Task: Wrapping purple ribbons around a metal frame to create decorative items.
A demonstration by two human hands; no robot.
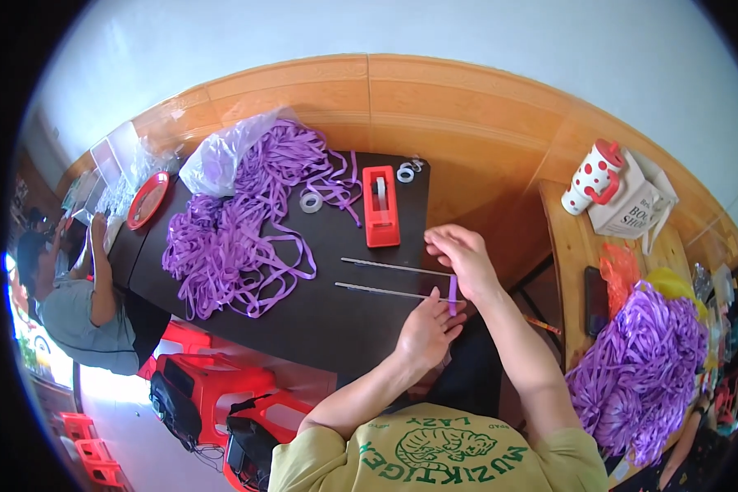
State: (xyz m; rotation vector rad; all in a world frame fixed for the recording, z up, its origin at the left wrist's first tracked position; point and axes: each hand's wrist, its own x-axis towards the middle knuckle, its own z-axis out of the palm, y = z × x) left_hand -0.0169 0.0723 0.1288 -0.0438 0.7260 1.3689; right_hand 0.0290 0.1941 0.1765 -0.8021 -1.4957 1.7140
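Two thin metal rods (389, 290) stick out over the dark table's near right part, side by side and pointing left. A short purple ribbon strip (453, 297) spans their right ends, between my hands. My left hand (425, 334) is below the rods, palm turned up, fingers stretched and slightly apart beside the ribbon's lower end. My right hand (465, 261) lies above, over the upper rod's end, with thumb and fingers curled together. Whatever its fingertips hold is too small to make out. A red tape dispenser (381, 217) stands just beyond the rods.
A tangled purple ribbon heap (238, 221) spills from a clear plastic bag (228, 160) on the table (320, 328). Tape rolls (310, 202) lie nearby. On the right, a wooden table (567, 246) bears another ribbon pile (640, 369) and a dotted tumbler (592, 176). Red stools (221, 394) and another person (86, 316) are left.
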